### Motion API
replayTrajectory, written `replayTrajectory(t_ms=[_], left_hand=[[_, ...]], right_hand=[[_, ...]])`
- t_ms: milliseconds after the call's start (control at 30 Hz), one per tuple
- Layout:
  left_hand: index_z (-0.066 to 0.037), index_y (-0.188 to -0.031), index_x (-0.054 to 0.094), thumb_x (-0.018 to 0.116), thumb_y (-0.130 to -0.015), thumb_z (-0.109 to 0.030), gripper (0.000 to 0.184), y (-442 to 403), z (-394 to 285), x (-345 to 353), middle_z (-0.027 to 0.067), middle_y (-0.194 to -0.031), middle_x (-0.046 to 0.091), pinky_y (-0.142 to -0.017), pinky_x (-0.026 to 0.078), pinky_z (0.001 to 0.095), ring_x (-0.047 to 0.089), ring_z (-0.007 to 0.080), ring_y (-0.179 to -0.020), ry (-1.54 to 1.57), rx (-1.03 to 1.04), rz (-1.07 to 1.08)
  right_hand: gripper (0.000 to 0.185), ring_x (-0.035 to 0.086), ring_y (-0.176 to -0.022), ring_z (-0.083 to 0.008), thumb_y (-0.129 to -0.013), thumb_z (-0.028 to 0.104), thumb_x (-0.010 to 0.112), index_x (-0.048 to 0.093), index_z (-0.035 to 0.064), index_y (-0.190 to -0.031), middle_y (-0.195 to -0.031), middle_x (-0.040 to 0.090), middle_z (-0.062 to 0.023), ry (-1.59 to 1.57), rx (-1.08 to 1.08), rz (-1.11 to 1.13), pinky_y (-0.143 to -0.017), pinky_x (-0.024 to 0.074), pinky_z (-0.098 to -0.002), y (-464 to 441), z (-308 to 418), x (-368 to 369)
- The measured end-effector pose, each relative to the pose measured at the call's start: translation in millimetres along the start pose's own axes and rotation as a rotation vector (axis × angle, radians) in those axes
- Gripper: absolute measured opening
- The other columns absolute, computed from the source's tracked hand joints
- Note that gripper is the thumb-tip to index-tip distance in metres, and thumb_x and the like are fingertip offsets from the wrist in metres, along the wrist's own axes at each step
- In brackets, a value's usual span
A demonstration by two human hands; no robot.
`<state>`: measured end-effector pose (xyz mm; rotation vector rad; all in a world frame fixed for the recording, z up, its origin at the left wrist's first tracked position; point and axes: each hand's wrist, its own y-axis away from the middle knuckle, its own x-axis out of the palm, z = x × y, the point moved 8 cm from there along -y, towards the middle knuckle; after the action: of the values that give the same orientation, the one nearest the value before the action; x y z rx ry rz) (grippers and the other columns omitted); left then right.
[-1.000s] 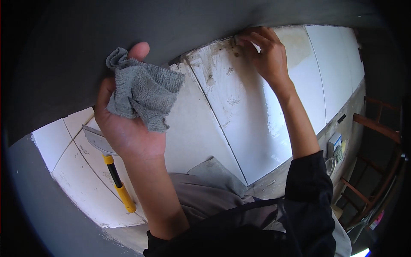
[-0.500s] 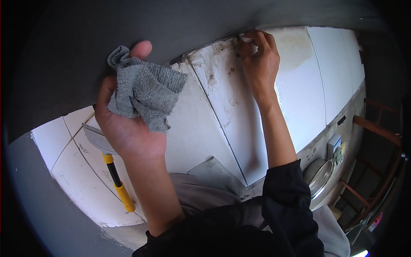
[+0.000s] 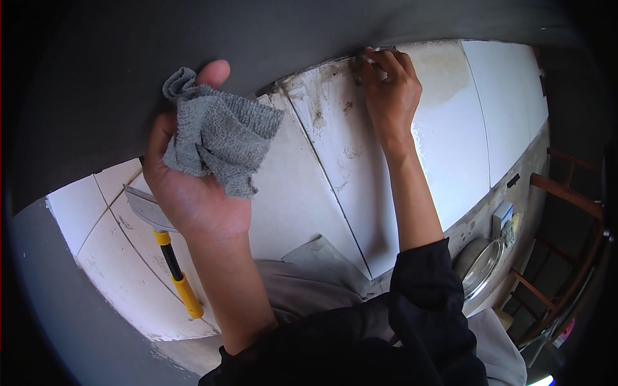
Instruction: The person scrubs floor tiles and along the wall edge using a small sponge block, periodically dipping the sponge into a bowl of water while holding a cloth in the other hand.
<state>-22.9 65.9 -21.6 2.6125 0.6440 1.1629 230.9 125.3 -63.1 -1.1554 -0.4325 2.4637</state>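
The gray cloth is held at 10 o'clock from the middle of the view, bunched in the palm of the left hand; the fingers are partly covered by its folds, so how tightly it is squeezed cannot be told. At 6 o'clock, a flat gray piece is seen beside the trousers. Farther out, toward 1 o'clock, the right hand is bent into a pinch at the far edge of the soiled tile. A small pale piece seems to be gripped between its fingertips, though its shape cannot be made out.

Close work along that edge, done by the right hand while the cloth is held apart from the tile, is judged to be the step in hand. A steady pinch, with pressure directed along the grimy edge, seems to be called for. Reach is limited by the dark surface that is met there at 12 o'clock, and the point of contact is largely masked by the knuckles.

At 8 o'clock, a yellow-handled scraper is left on the tiling, its blade partly hidden behind the left hand. Toward 4 o'clock a metal pan is placed beyond the right sleeve; a small box and a wooden frame are found at 3 o'clock.
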Motion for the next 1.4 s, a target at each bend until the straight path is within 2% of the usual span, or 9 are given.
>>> replayTrajectory(t_ms=[100,433,533,633,867,1067,1167,1267,1400], left_hand=[[0.007,-0.117,0.059,0.035,-0.101,-0.022,0.041,0,1,0,0.0059,-0.079,0.047,-0.084,0.039,0.0306,0.047,0.0126,-0.073,0.009,-0.008,0.017],[0.007,-0.118,0.059,0.036,-0.101,-0.023,0.042,0,0,-1,0.0056,-0.079,0.047,-0.082,0.038,0.0303,0.046,0.0125,-0.072,0.01,-0.014,-0.026],[0.007,-0.118,0.059,0.036,-0.101,-0.022,0.041,1,1,0,0.0054,-0.079,0.047,-0.08,0.039,0.03,0.045,0.0125,-0.071,0.041,-0.022,-0.024],[0.008,-0.118,0.059,0.037,-0.101,-0.022,0.041,0,2,0,0.0052,-0.078,0.047,-0.078,0.039,0.03,0.045,0.0126,-0.07,0.031,-0.019,-0.016],[0.008,-0.117,0.06,0.038,-0.101,-0.022,0.04,1,1,2,0.0052,-0.076,0.047,-0.076,0.039,0.0301,0.045,0.0125,-0.069,0.045,-0.016,-0.011],[0.006,-0.117,0.06,0.036,-0.101,-0.023,0.041,1,1,0,0.0059,-0.08,0.049,-0.084,0.041,0.0323,0.049,0.013,-0.073,0.043,-0.036,0.038],[0.006,-0.118,0.06,0.036,-0.101,-0.024,0.042,0,1,0,0.0062,-0.082,0.051,-0.091,0.041,0.0342,0.052,0.0136,-0.076,0.031,-0.033,0.04],[0.005,-0.118,0.06,0.035,-0.101,-0.025,0.043,-1,1,1,0.0075,-0.086,0.054,-0.094,0.041,0.0361,0.055,0.0144,-0.08,0.071,-0.058,0.177],[0.004,-0.119,0.06,0.033,-0.101,-0.026,0.044,0,0,2,0.0091,-0.092,0.058,-0.095,0.043,0.0386,0.056,0.0154,-0.081,0.119,-0.063,0.156]], right_hand=[[0.014,0.066,-0.078,-0.0245,-0.079,0.009,0.072,0.072,0.0076,-0.093,-0.091,0.065,-0.0104,0.041,0.038,-0.022,-0.071,0.0548,-0.0346,-6,-13,-8],[0.013,0.063,-0.079,-0.0258,-0.077,0.008,0.072,0.073,0.0073,-0.09,-0.09,0.065,-0.0102,0.101,-0.115,-0.094,-0.071,0.0532,-0.036,-5,4,-2],[0.014,0.061,-0.082,-0.0259,-0.075,0.007,0.073,0.072,0.007,-0.089,-0.087,0.065,-0.0093,-0.021,0.033,-0.093,-0.073,0.0516,-0.0373,5,3,2],[0.014,0.06,-0.083,-0.0269,-0.074,0.007,0.074,0.072,0.0069,-0.088,-0.086,0.064,-0.0094,0.015,-0.075,-0.075,-0.075,0.051,-0.0382,12,11,5],[0.013,0.059,-0.083,-0.0286,-0.072,0.006,0.074,0.071,0.0077,-0.085,-0.086,0.064,-0.0095,0.023,-0.134,-0.087,-0.076,0.0494,-0.04,20,29,13],[0.015,0.058,-0.083,-0.0287,-0.072,0.007,0.073,0.071,0.007,-0.086,-0.086,0.063,-0.0094,0.065,-0.06,-0.105,-0.076,0.0484,-0.0399,15,23,12],[0.014,0.057,-0.081,-0.0284,-0.072,0.007,0.073,0.071,0.0067,-0.086,-0.086,0.062,-0.0096,0.021,-0.136,-0.088,-0.075,0.0483,-0.0397,19,34,17],[0.014,0.058,-0.081,-0.028,-0.072,0.007,0.073,0.07,0.0071,-0.086,-0.085,0.062,-0.0097,0.026,-0.172,-0.097,-0.076,0.0484,-0.0394,21,34,19],[0.015,0.058,-0.083,-0.0279,-0.072,0.006,0.073,0.071,0.0071,-0.086,-0.086,0.062,-0.01,0.018,-0.113,-0.108,-0.077,0.0487,-0.0398,28,42,24]])
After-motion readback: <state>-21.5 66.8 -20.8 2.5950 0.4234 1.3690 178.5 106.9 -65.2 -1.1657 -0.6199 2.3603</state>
